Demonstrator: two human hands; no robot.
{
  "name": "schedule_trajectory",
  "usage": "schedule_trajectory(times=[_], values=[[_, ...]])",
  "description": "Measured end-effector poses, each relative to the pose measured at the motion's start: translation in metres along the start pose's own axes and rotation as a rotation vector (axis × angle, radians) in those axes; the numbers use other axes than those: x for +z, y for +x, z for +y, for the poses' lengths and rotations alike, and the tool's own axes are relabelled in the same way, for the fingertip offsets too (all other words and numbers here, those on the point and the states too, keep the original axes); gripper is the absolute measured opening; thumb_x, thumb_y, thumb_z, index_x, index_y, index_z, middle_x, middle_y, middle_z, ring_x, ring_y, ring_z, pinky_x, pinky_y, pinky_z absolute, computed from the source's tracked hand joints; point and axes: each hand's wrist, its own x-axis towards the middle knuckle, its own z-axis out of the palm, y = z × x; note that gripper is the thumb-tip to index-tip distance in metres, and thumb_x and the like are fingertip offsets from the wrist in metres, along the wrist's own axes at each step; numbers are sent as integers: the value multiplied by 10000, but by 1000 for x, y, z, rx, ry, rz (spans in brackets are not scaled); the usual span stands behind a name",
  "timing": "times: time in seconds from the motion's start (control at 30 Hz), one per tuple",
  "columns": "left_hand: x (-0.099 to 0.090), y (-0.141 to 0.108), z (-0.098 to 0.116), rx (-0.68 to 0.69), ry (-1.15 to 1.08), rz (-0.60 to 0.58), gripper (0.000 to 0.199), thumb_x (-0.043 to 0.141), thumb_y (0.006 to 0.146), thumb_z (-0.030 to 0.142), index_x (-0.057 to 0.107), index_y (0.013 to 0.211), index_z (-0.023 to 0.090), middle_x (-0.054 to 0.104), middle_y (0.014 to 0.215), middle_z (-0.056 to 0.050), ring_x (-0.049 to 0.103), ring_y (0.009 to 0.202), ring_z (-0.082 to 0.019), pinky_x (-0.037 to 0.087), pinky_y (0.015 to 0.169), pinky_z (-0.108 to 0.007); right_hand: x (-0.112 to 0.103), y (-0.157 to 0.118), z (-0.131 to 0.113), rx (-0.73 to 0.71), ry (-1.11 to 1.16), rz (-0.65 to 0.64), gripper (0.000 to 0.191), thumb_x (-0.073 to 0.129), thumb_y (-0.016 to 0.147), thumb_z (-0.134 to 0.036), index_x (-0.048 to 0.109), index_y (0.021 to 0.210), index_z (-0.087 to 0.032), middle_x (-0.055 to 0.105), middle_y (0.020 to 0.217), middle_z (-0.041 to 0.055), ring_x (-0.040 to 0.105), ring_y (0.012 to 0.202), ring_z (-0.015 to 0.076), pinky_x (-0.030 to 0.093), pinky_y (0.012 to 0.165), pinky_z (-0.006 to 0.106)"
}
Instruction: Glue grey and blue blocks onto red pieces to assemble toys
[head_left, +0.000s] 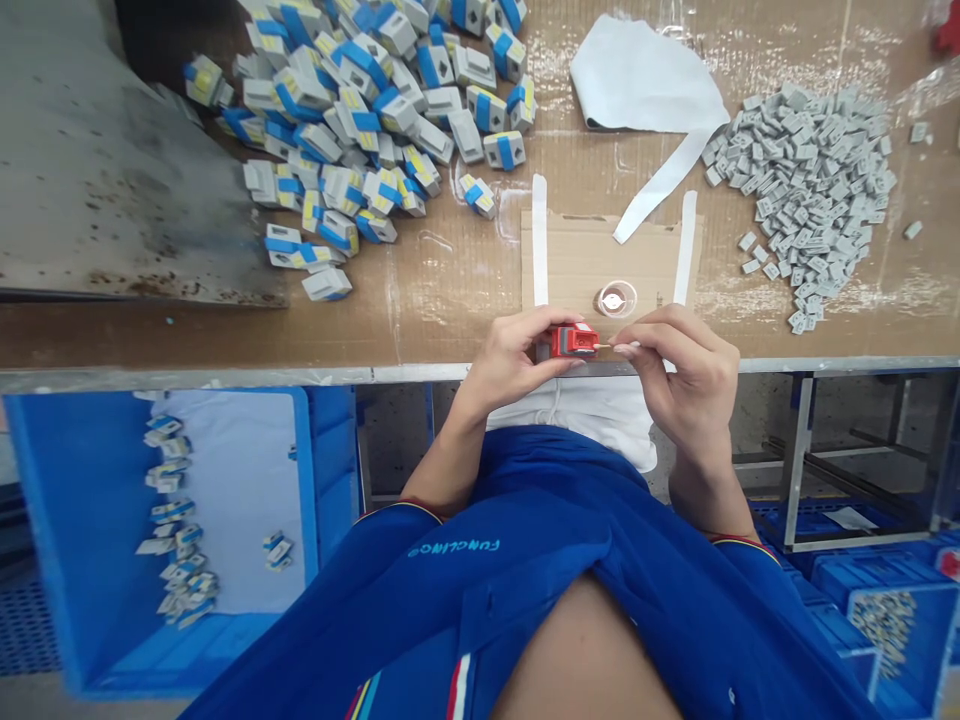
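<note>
My left hand (517, 352) grips a small red and grey plastic part (574, 341) at the table's front edge. Its open side faces up and to the right. My right hand (679, 365) pinches a thin, light-coloured stick (606, 346), whose tip touches or nearly touches the red part's right end. Just behind my hands, a small round clear cup (616, 299) with something white inside stands on a flat cardboard piece (581, 250). White tape strips run along both sides of that cardboard.
Many grey blocks with blue bands (360, 110) are heaped at the back left, beside a metal sheet (135, 200). Small grey pieces (817, 190) form a pile at right. A white cloth (649, 80) lies between. Below left is a blue crate (304, 480) holding blocks.
</note>
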Motion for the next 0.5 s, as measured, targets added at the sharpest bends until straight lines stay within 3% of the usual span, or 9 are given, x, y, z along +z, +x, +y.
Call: schedule_trajectory(times=[0.3,0.5], values=[[-3,0,0,44,58,2,424,918,882,325,782,1262,194,855,1205,-112,819,1050,-201,629,856,-274,7,7,1,0,81,-22,145,720,1028,-168,791,946,-264,802,904,-3,754,831,160,579,748,286],[-2,1,-1,44,16,2,433,927,868,340,786,1254,203,859,1196,-110,824,1050,-214,641,837,-279,11,8,3,21,72,-24,183,686,1067,-278,798,922,-275,787,901,9,738,833,175,575,760,320]])
